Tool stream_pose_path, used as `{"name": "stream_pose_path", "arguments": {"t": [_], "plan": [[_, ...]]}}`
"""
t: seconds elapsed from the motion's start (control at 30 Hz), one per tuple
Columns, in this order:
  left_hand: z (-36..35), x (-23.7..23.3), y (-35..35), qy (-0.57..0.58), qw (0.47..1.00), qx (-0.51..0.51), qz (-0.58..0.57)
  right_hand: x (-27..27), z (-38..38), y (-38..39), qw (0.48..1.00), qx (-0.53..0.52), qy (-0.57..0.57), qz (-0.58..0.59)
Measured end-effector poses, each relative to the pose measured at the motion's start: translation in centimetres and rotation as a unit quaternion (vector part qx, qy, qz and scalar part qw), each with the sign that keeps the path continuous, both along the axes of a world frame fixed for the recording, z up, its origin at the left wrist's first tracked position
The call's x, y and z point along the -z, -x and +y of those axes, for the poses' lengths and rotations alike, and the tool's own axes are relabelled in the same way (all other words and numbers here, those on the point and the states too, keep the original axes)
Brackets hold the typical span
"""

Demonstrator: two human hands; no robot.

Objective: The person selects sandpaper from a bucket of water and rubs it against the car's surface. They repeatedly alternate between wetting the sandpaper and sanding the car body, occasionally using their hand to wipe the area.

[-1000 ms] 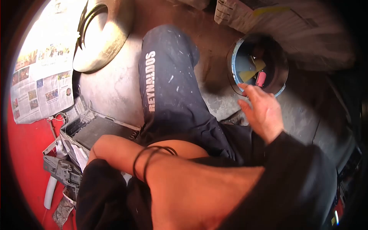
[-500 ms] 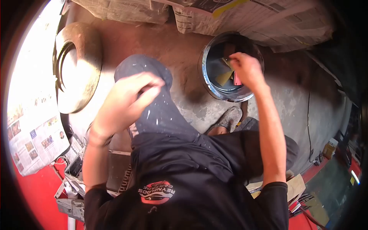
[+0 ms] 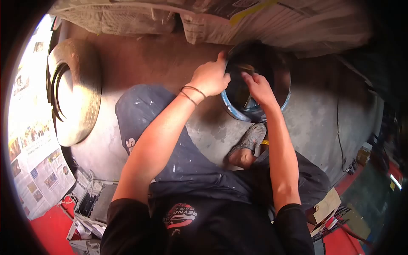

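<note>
A dark bucket (image 3: 234,111) with a blue-stained rim stands on the concrete floor, with liquid and some partly hidden items inside. My left hand (image 3: 210,77) is at the bucket's left rim, fingers closed round it. Over the bucket's opening is my right hand (image 3: 258,87), fingers pinched together near a dark, yellowish piece; what it holds, if anything, is too blurred to make out.
A tyre (image 3: 87,91) stands at the left beside newspaper sheets (image 3: 44,170). Paper-covered surfaces (image 3: 272,27) hang above the bucket. My sandalled foot (image 3: 250,142) is just below it. A toolbox (image 3: 87,225) lies lower left, a cardboard box (image 3: 329,206) lower right.
My left hand has moved right from above my knee to the bucket's rim. My right hand has shifted slightly down and left over the bucket, which now appears tilted.
</note>
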State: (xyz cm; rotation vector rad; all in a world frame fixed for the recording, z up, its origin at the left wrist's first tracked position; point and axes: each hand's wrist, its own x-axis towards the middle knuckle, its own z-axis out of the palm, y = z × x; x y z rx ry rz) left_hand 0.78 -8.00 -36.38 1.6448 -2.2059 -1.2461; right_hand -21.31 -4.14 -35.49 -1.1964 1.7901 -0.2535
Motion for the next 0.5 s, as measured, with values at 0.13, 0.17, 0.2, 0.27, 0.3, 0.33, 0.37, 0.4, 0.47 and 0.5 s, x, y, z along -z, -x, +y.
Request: {"name": "stream_pose_path", "arguments": {"t": [0.13,0.17,0.2,0.27,0.3,0.33,0.37,0.4,0.47,0.5], "plan": [[-0.6,-0.2,-0.2,0.003,1.000,0.013,0.007,-1.5,1.6,2.0,0.936,0.185,-0.026,-0.300],[-0.5,-0.4,-0.3,0.000,1.000,0.012,0.006,-1.6,2.0,2.6,0.912,0.208,-0.034,-0.352],[-0.2,-0.6,-0.4,0.009,1.000,0.009,0.004,-1.4,2.4,3.0,0.902,0.204,-0.025,-0.380],[0.1,-1.2,-0.7,0.004,1.000,0.007,-0.008,-1.6,2.8,3.3,0.885,0.211,-0.006,-0.416],[0.2,-1.6,-0.9,0.000,1.000,0.006,-0.015,-2.1,2.7,3.3,0.887,0.217,0.003,-0.408],[0.2,-1.9,-1.3,-0.006,0.999,0.004,-0.031,-2.4,2.7,3.3,0.887,0.225,0.011,-0.402],[0.4,-1.9,-1.9,-0.003,0.999,0.004,-0.038,-2.6,2.7,3.3,0.888,0.233,0.018,-0.397],[0.4,-1.7,-2.5,0.001,0.999,0.005,-0.047,-2.7,2.5,3.3,0.883,0.244,0.019,-0.401],[0.1,-1.6,-3.8,-0.004,0.999,0.003,-0.052,-3.1,2.4,3.3,0.872,0.268,0.021,-0.409],[-0.2,-1.5,-4.2,-0.008,0.998,0.004,-0.054,-3.3,2.2,3.3,0.861,0.273,0.028,-0.428]]}}
